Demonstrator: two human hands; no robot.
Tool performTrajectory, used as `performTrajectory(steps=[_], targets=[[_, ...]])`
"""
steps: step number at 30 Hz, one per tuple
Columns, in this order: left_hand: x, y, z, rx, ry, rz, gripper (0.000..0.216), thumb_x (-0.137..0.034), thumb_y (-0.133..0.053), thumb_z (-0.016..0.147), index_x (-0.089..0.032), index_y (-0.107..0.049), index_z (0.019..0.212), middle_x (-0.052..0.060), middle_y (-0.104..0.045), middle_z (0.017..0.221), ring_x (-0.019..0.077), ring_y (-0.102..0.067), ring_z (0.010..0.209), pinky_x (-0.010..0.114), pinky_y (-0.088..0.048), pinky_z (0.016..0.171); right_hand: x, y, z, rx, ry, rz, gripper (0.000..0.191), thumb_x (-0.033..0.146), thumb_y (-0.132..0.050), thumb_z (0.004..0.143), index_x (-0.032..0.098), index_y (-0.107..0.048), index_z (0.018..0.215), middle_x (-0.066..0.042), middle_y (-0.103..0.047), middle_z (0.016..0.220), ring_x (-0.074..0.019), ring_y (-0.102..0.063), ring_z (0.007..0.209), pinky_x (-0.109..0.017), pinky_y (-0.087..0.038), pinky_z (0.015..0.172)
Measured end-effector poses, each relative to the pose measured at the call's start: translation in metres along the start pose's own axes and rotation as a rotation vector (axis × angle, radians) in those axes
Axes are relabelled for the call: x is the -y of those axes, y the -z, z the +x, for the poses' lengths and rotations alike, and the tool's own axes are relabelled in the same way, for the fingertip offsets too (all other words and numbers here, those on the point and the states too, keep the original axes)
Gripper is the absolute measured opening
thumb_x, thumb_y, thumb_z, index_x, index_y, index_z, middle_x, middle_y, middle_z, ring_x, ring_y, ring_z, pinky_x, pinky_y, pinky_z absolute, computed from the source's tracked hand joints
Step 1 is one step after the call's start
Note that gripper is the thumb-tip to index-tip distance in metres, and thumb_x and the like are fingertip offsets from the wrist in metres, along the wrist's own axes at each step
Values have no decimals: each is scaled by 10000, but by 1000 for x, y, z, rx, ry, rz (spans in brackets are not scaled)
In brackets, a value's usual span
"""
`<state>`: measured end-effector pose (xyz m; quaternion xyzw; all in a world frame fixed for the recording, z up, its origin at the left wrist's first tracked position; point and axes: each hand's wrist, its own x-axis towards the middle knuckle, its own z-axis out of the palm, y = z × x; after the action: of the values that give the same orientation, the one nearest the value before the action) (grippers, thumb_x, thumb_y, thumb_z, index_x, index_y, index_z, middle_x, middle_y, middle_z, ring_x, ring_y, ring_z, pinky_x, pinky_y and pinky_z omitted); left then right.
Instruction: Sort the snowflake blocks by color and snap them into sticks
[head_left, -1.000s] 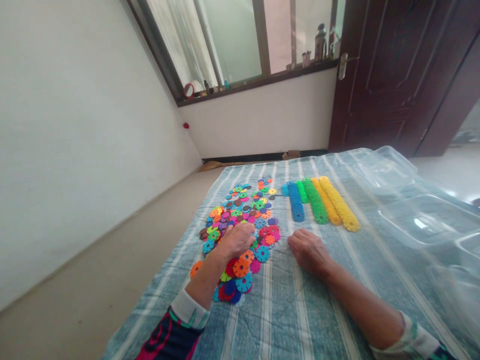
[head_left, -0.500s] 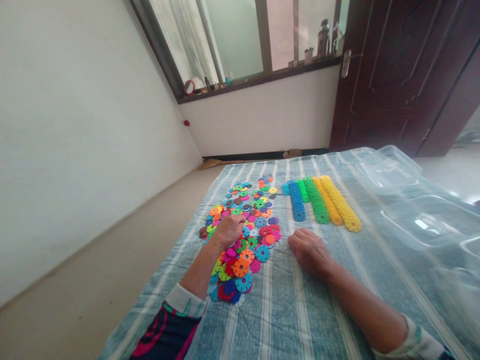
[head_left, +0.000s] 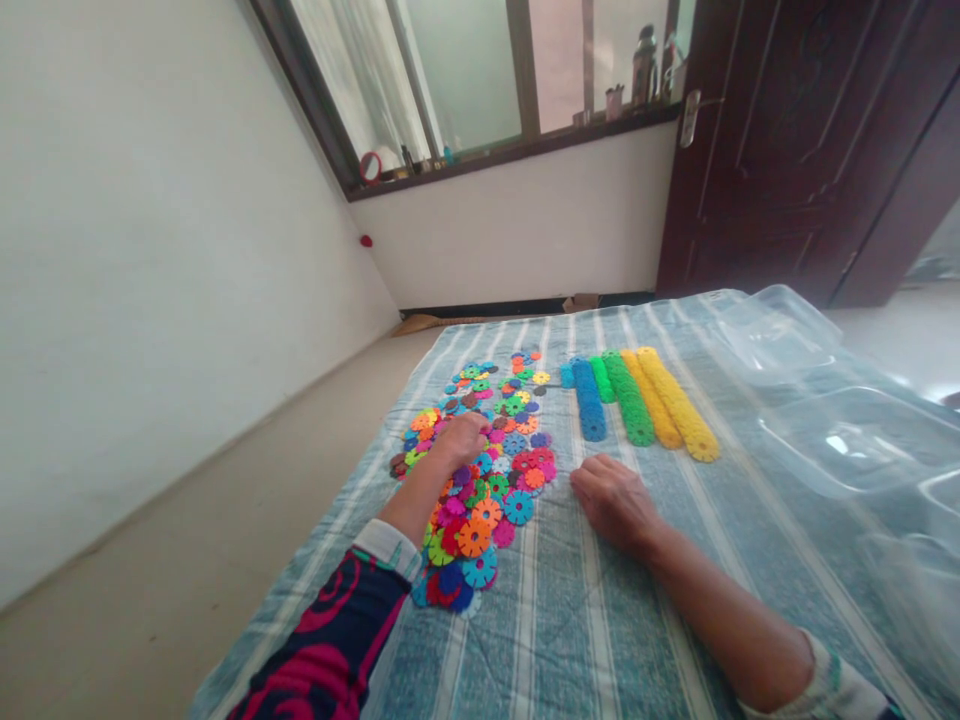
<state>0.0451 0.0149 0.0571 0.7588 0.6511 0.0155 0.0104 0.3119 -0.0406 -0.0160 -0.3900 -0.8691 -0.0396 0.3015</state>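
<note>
A loose pile of colourful notched plastic discs [head_left: 474, 538] is spread over the striped cloth. My left hand [head_left: 459, 442] reaches over the middle of the pile, fingers bent down and drawn together among the discs; what they pinch, if anything, is hidden. To the right of the pile my right hand [head_left: 613, 500] rests on the cloth with curled fingers, and I cannot make out what is inside. Beyond it lie overlapping rows of discs sorted by colour: a blue row [head_left: 589, 402], a long green row [head_left: 630, 400], a shorter light green row [head_left: 602, 380] and two yellow rows [head_left: 679, 405].
Clear plastic containers [head_left: 855, 440] stand along the right side of the striped cloth [head_left: 555, 640]. A windowsill [head_left: 510, 152] at the back holds a red-rimmed mirror [head_left: 370, 167], a flask [head_left: 643, 68] and small items. A dark red door [head_left: 780, 150] is at back right.
My left hand has shifted slightly up and away over the pile, and more of its sleeve shows. My right hand stays in the same place on the cloth. The view has tilted slightly.
</note>
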Motion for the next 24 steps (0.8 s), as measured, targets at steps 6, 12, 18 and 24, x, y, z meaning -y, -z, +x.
performTrajectory(steps=[6,12,18,24], targets=[[-10,-8,-12,-38,-24,4,175,-282,-559,760,-162,-666,691,79,-669,841,198,-614,853,294,-464,825,0,-1,0,-24,9,-7,245,90,-497,859,182,-573,645,-20,-540,672,-146,-431,686,-283,-259,624],[-15,-14,-13,-18,32,20,89,-232,-602,699,-175,-662,732,81,-675,947,218,-610,959,284,-457,853,0,0,0,-39,18,-1,244,88,-495,855,180,-571,642,-20,-533,667,-147,-429,691,-278,-261,629],[-17,-11,-10,-33,103,-71,125,-126,-592,618,-154,-617,738,39,-656,831,173,-609,801,253,-470,714,0,1,0,-27,11,-2,245,85,-495,851,183,-574,640,-19,-532,662,-147,-426,683,-277,-259,625],[-24,-5,-18,-164,21,-271,93,-107,-528,640,-184,-561,599,31,-674,845,173,-619,901,281,-482,855,-1,-2,1,-82,4,-8,250,105,-490,869,183,-576,647,-24,-539,674,-149,-434,690,-277,-281,634]])
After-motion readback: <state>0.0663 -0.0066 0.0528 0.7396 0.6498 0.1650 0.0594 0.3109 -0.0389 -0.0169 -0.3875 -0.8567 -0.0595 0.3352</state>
